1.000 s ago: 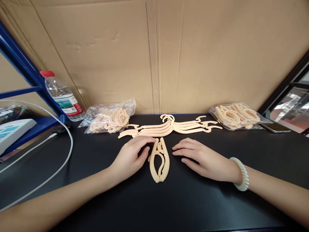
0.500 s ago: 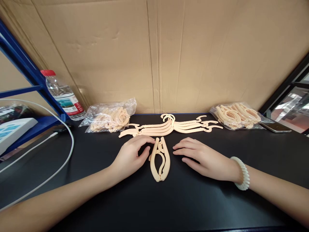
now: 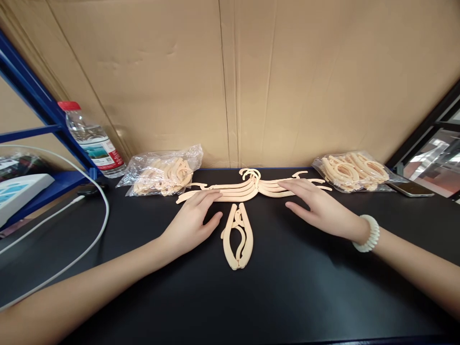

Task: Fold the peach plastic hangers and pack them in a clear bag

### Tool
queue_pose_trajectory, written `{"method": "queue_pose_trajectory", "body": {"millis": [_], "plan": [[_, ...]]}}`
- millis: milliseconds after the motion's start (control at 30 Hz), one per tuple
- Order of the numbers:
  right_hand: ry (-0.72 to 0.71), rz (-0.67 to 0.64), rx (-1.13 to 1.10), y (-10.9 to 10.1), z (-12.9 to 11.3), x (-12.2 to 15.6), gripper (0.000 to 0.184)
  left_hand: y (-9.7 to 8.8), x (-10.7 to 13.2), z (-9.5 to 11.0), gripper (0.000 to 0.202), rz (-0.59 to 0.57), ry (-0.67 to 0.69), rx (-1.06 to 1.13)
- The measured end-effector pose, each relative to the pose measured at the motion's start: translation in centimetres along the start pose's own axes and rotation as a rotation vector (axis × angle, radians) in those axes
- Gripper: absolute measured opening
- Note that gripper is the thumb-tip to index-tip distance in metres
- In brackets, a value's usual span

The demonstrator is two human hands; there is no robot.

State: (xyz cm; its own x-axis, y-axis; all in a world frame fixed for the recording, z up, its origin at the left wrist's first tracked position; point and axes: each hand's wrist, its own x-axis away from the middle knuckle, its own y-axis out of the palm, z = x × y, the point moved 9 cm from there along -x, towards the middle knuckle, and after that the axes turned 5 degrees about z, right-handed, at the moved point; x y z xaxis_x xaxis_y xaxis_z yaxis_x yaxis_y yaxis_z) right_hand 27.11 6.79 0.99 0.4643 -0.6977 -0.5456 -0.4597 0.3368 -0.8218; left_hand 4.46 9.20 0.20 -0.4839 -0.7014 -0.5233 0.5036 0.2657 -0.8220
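A folded beige plastic hanger [image 3: 227,247] lies on the black table between my hands, its arms together and its hook tucked inside. Behind it several unfolded hangers [image 3: 237,194] are spread in a stack, their hooks bunched at the middle. My left hand [image 3: 192,220], fingers extended and thumb apart, is at the stack's left front edge, holding nothing. My right hand [image 3: 319,208] is stretched over the right arms of the stack, also with nothing in it. Whether either hand touches the hangers I cannot tell.
Clear plastic bags of folded hangers stand at the back left [image 3: 161,175] and back right [image 3: 354,172]. A phone [image 3: 411,189] lies beside the right bag. At left are a water bottle [image 3: 95,143], a white cable [image 3: 107,211] and a blue frame [image 3: 32,91]. Cardboard [image 3: 230,81] rises behind.
My right hand has moved away from the folded hanger, up and to the right over the unfolded stack. My left hand has drawn slightly left, its fingers off the folded hanger.
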Motion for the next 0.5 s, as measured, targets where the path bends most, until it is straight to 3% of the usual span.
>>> {"method": "queue_pose_trajectory", "body": {"millis": [167,500], "plan": [[0.02,-0.116,0.074,2.0,1.8,0.5,0.038,0.7,0.0,-0.6,0.04,-0.047,0.009,-0.058],[0.089,-0.033,-0.069,2.0,1.8,-0.1,0.018,0.7,0.0,-0.2,0.037,-0.032,0.056,-0.108]]}}
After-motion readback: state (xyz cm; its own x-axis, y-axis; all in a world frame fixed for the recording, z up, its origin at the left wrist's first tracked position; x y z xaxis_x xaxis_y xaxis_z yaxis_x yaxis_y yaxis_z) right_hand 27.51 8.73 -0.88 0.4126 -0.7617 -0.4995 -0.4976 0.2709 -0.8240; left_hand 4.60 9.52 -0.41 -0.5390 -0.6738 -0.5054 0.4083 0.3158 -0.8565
